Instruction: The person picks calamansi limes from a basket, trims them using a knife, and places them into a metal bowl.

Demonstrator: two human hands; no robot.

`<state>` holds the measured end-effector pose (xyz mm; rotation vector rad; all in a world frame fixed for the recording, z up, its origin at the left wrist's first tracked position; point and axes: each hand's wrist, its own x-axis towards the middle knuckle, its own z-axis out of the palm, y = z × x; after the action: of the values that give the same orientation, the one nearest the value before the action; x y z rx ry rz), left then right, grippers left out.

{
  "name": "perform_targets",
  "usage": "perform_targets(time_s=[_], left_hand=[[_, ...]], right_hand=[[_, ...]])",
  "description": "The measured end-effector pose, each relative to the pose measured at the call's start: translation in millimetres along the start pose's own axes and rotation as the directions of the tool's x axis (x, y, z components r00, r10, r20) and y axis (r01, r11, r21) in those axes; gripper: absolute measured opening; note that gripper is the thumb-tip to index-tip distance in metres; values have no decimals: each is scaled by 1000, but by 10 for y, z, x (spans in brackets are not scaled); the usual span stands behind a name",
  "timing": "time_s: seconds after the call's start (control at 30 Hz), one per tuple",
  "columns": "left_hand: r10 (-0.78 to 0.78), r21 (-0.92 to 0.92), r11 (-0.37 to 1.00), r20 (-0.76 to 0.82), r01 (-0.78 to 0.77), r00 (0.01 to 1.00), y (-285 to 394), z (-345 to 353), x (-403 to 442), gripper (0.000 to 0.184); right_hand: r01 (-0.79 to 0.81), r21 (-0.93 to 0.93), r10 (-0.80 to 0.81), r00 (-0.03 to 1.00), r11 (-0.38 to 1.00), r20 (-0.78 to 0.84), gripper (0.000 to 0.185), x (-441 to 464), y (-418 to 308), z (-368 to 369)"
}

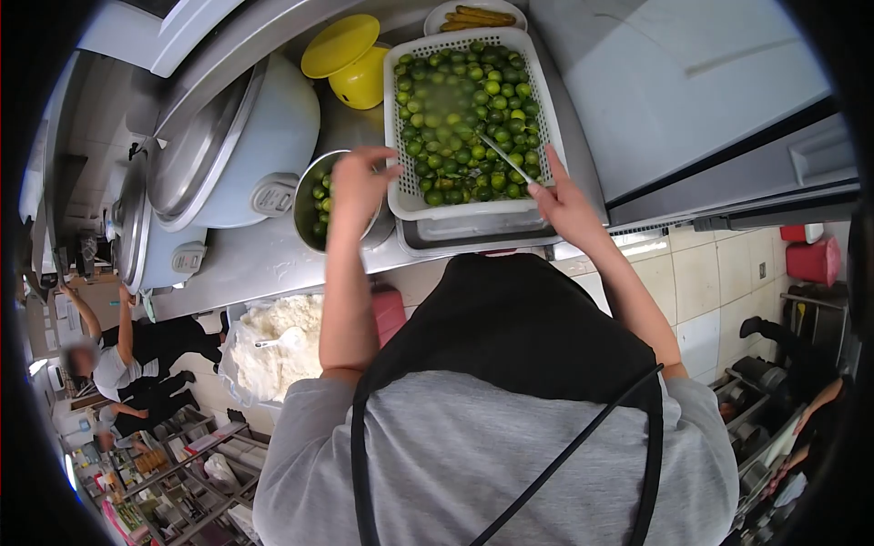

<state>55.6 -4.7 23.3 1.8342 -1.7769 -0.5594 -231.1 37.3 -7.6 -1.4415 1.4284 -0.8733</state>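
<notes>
While I look down from far away through the head camera, the white basket (473, 207) sits in front of the black apron (510, 328), full of green limes (492, 88).

At the near right corner of the basket, I have the right hand (569, 207) around the handle of a knife (507, 159). The thumb and bent fingers grip it, and the pointing finger sticks out straight, past the basket's right edge. The right arm slants up and inward from the body. The blade leans forward and to the left, over the limes in the basket.

At the left side of the basket, I have the left hand (362, 182) up over the edge of a metal pot (304, 207). The left arm goes almost straight forward, with the hand bent toward the basket. Its fingers are curved, with a gap between the tips. They are a bit blurry, and I can't tell if they touch the basket's left edge.

The pot is just left of the basket and has limes in it too. Under the basket is a metal tray (478, 229). A yellow tub (360, 84) stands beyond the pot, left of the basket.
</notes>
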Motion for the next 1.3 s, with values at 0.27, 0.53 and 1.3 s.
perform_targets(time_s=[0.27,0.53,1.3], left_hand=[[3,333,922,505,-199,863,382,1398,251,25],[143,-564,821,356,91,923,309,1011,185,37],[103,-906,417,118,65,988,566,845,-175,25]], right_hand=[[64,54,-66,997,996,34,59,-9,-128,-90],[93,29,-94,995,995,35,47,-176,-178,-183],[241,-188,-250,968,952,-22,34,2,-197,46]])
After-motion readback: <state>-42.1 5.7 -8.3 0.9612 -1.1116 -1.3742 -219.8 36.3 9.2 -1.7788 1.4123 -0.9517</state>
